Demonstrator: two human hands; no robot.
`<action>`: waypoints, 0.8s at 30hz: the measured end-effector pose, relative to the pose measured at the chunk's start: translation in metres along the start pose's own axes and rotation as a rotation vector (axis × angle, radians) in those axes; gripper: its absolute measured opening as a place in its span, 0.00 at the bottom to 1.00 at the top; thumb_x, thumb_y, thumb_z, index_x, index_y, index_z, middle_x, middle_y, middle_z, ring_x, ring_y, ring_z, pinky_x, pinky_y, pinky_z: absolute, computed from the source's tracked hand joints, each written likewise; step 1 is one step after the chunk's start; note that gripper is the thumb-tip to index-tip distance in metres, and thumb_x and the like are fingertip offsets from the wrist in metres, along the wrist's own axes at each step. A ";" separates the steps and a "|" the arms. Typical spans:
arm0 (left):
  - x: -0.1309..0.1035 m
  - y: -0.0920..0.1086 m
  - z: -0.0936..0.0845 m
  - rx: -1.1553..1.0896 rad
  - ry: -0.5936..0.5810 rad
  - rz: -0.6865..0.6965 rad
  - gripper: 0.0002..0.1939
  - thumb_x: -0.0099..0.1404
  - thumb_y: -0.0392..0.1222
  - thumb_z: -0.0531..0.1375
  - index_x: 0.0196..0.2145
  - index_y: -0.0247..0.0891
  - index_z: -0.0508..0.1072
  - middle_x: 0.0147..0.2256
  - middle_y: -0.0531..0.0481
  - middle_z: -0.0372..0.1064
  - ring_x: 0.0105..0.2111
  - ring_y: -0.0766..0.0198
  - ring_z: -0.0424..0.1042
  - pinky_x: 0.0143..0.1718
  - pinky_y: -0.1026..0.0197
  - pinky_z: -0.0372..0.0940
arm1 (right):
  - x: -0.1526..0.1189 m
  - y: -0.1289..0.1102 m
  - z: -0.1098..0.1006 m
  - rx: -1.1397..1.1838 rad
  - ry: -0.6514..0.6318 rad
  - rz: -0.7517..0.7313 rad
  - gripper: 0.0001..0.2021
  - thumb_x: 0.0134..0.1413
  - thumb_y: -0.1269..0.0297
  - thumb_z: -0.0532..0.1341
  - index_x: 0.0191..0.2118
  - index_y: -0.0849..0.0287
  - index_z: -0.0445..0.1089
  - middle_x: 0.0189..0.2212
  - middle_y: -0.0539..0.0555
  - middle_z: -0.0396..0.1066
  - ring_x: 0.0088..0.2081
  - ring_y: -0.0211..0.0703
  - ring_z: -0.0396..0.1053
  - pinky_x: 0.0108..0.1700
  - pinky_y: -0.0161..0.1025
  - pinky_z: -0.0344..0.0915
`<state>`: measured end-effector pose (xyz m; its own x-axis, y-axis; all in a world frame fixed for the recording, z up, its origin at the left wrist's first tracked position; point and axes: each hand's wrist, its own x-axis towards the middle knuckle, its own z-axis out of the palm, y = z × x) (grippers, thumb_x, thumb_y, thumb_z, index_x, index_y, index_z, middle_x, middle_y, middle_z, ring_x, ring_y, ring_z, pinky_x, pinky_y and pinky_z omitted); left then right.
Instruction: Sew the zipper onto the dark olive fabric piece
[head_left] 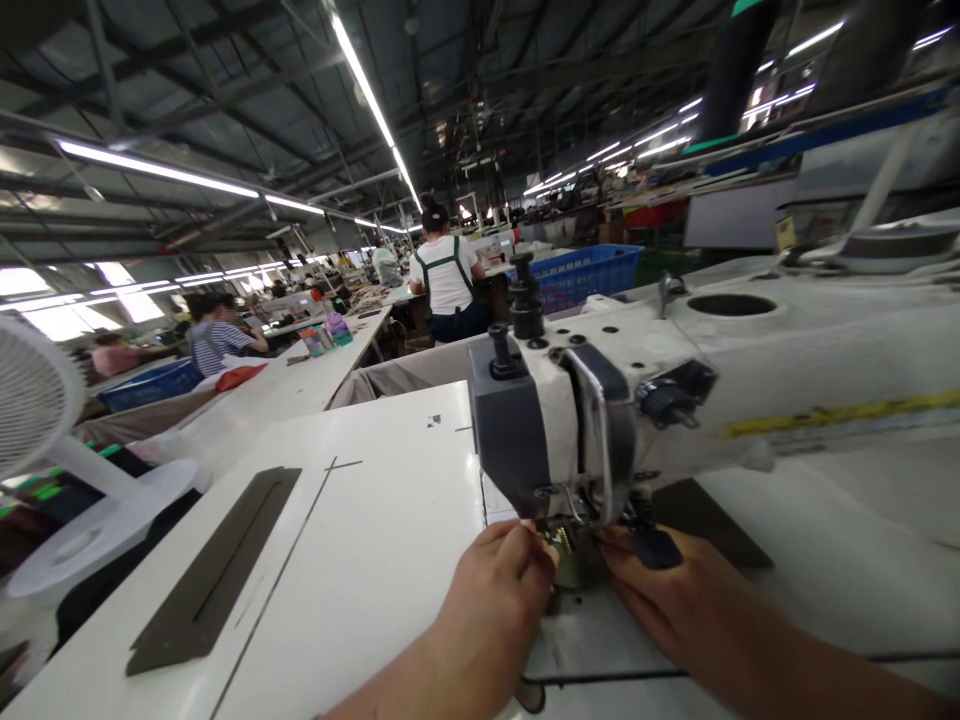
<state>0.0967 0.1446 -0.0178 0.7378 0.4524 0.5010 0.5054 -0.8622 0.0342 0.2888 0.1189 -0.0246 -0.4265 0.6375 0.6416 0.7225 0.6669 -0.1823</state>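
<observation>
A white and grey sewing machine [517, 430] stands on the white table, its needle area low in the middle of the view. Just left of the presser foot is my left hand [499, 600], its fingers pinched together; whatever they hold is too small to name. My right hand [675, 590] is on the other side of the needle area, its fingertips partly hidden behind the machine's parts. Behind that hand lies a dark piece of fabric [709, 520]. Dark olive fabric pieces [217, 570] lie stacked on the table at the left.
A white fan [97, 500] stands at the left edge. Beyond the table are a blue basket [592, 270], a person in a white shirt [448, 280] with their back turned, and a person in a striped shirt [217, 335]. Pen lines mark the white tabletop [375, 560].
</observation>
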 end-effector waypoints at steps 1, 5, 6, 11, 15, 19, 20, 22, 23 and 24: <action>0.000 -0.001 0.000 -0.008 -0.005 -0.007 0.06 0.66 0.32 0.52 0.35 0.32 0.69 0.32 0.45 0.67 0.35 0.60 0.67 0.40 0.59 0.70 | 0.000 0.003 0.002 -0.004 -0.010 -0.001 0.17 0.52 0.77 0.47 0.32 0.58 0.72 0.29 0.57 0.72 0.31 0.43 0.71 0.36 0.35 0.71; 0.001 -0.003 -0.002 -0.002 -0.024 -0.025 0.08 0.65 0.29 0.50 0.33 0.32 0.68 0.31 0.46 0.66 0.34 0.60 0.67 0.37 0.60 0.69 | -0.001 0.011 0.009 0.005 -0.033 0.022 0.15 0.53 0.75 0.47 0.34 0.57 0.71 0.30 0.57 0.71 0.32 0.43 0.71 0.35 0.36 0.70; 0.001 -0.004 -0.002 -0.003 -0.029 -0.026 0.08 0.65 0.29 0.50 0.33 0.32 0.68 0.31 0.46 0.67 0.34 0.61 0.67 0.38 0.61 0.69 | -0.001 0.011 0.009 0.004 -0.032 0.027 0.15 0.53 0.75 0.47 0.34 0.57 0.71 0.30 0.56 0.71 0.31 0.43 0.70 0.35 0.36 0.70; 0.000 -0.007 -0.001 0.007 -0.066 -0.014 0.06 0.64 0.30 0.53 0.34 0.33 0.69 0.32 0.47 0.67 0.33 0.62 0.68 0.40 0.61 0.69 | -0.001 0.010 0.009 -0.018 0.005 -0.003 0.16 0.52 0.76 0.46 0.32 0.58 0.70 0.28 0.56 0.71 0.30 0.43 0.70 0.35 0.35 0.70; -0.002 -0.010 0.000 0.008 -0.085 -0.015 0.04 0.64 0.33 0.54 0.34 0.34 0.69 0.33 0.48 0.68 0.35 0.61 0.68 0.42 0.59 0.68 | -0.002 0.011 0.009 -0.003 0.002 0.003 0.15 0.51 0.76 0.47 0.30 0.60 0.71 0.27 0.56 0.71 0.28 0.43 0.70 0.32 0.35 0.69; -0.005 -0.012 0.001 -0.030 -0.082 0.003 0.02 0.64 0.35 0.56 0.37 0.35 0.68 0.37 0.48 0.68 0.39 0.62 0.69 0.48 0.57 0.66 | -0.002 0.011 0.009 0.047 -0.032 0.058 0.16 0.53 0.75 0.46 0.30 0.58 0.71 0.27 0.56 0.71 0.29 0.43 0.70 0.32 0.36 0.69; -0.005 -0.012 0.002 -0.032 -0.085 0.007 0.03 0.64 0.34 0.56 0.37 0.35 0.67 0.37 0.49 0.68 0.39 0.63 0.69 0.48 0.57 0.65 | -0.002 0.012 0.009 0.057 -0.037 0.064 0.16 0.53 0.75 0.46 0.31 0.58 0.71 0.28 0.56 0.71 0.29 0.44 0.70 0.33 0.36 0.69; -0.005 -0.013 0.002 -0.026 -0.091 0.016 0.04 0.63 0.32 0.56 0.36 0.36 0.68 0.36 0.50 0.68 0.37 0.63 0.69 0.48 0.58 0.65 | -0.002 0.012 0.010 0.069 -0.039 0.078 0.16 0.53 0.74 0.47 0.32 0.58 0.72 0.29 0.56 0.72 0.30 0.44 0.71 0.33 0.36 0.69; -0.005 -0.013 0.001 -0.022 -0.092 0.016 0.04 0.63 0.31 0.56 0.36 0.36 0.68 0.35 0.50 0.68 0.36 0.64 0.69 0.46 0.58 0.65 | -0.002 0.013 0.010 0.070 -0.042 0.091 0.16 0.52 0.74 0.47 0.33 0.58 0.72 0.29 0.56 0.72 0.30 0.44 0.71 0.34 0.36 0.69; -0.005 -0.013 0.001 -0.020 -0.089 0.016 0.04 0.63 0.30 0.56 0.36 0.35 0.68 0.35 0.50 0.68 0.36 0.63 0.68 0.45 0.59 0.65 | -0.002 0.013 0.010 0.069 -0.047 0.101 0.16 0.51 0.75 0.47 0.32 0.58 0.72 0.30 0.56 0.72 0.30 0.44 0.71 0.34 0.36 0.69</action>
<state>0.0869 0.1542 -0.0218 0.7833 0.4561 0.4224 0.4849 -0.8735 0.0440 0.2938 0.1303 -0.0355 -0.3795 0.7191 0.5822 0.7248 0.6222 -0.2960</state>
